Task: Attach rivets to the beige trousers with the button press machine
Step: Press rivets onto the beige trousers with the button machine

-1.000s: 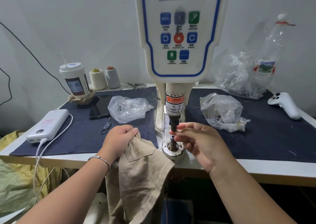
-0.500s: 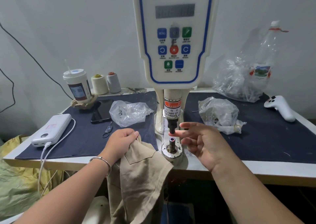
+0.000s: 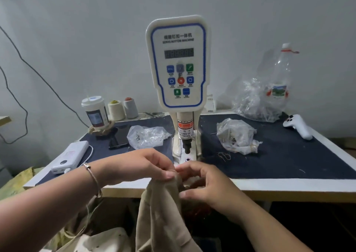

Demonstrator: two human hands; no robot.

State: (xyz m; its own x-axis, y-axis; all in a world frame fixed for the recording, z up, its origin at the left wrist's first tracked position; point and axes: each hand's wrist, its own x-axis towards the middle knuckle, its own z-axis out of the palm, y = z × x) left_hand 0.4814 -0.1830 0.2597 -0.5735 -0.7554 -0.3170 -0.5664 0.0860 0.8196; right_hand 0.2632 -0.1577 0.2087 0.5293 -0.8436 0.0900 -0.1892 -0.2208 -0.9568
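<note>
View: head-worn, single | Faces: forward and down, across table [image 3: 289, 184] toward far wall | Range: near, press machine [image 3: 178, 74] centred

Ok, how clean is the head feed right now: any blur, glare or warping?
Head view: dim, flat light, no glare; machine display and labels soft; hands and trousers slightly motion-blurred; wide-angle bends the table edges; under the table is near black.

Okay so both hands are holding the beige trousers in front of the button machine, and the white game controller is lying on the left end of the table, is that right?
Not quite. The head view shows the white game controller on the right end of the table, not the left. The rest holds: the left hand and right hand both hold the beige trousers in front of the button machine.
</note>
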